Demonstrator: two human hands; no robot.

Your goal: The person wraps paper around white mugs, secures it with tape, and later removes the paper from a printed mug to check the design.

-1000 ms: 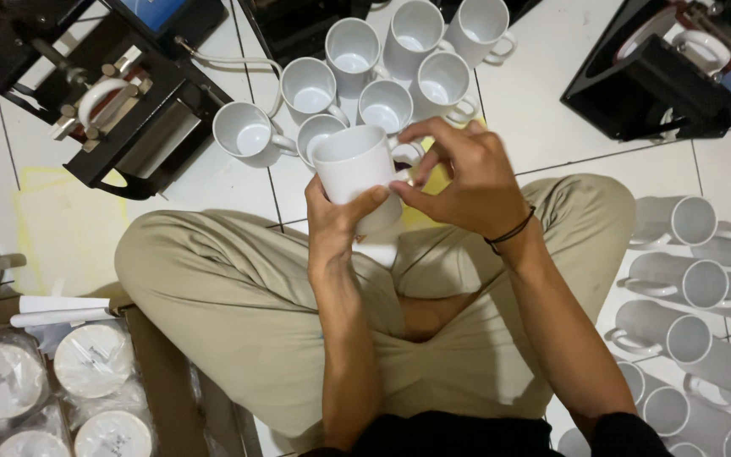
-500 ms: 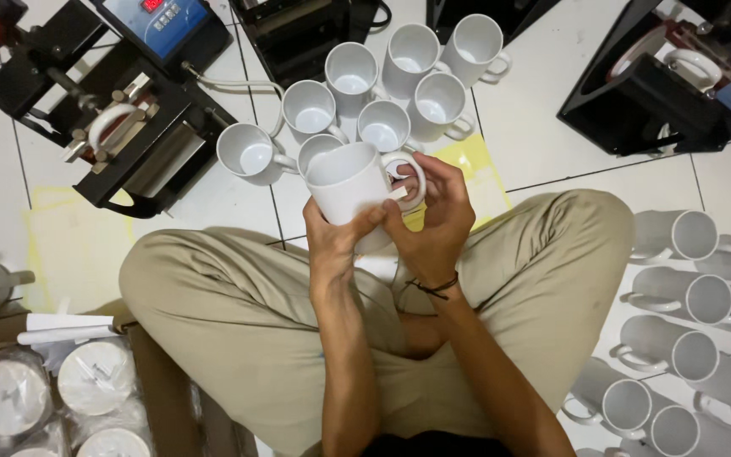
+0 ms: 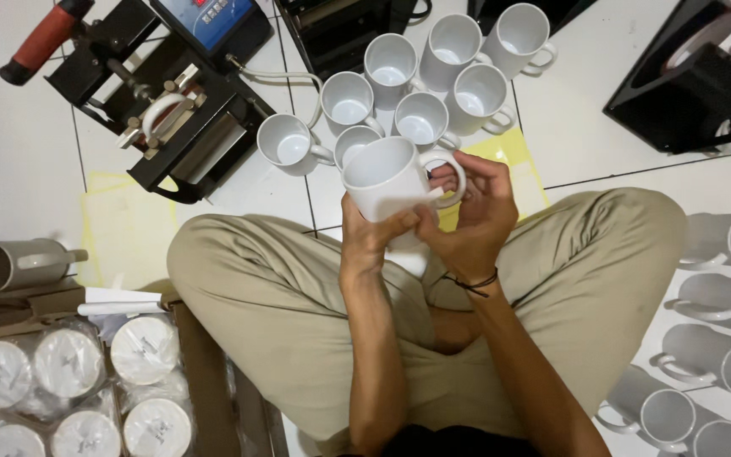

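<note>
The floor (image 3: 19,144) is white tile with dark grout lines. A cluster of white mugs (image 3: 416,80) stands upright on it, some touching. Just to their left sits a black mug press (image 3: 171,127) with a red handle; another black press (image 3: 695,85) sits at the upper right. Yellow sheets (image 3: 129,237) lie flat on the tiles. More mugs (image 3: 721,313) lie on their sides at the right, and a cardboard box (image 3: 205,381) of wrapped mugs rests at the lower left.
</note>
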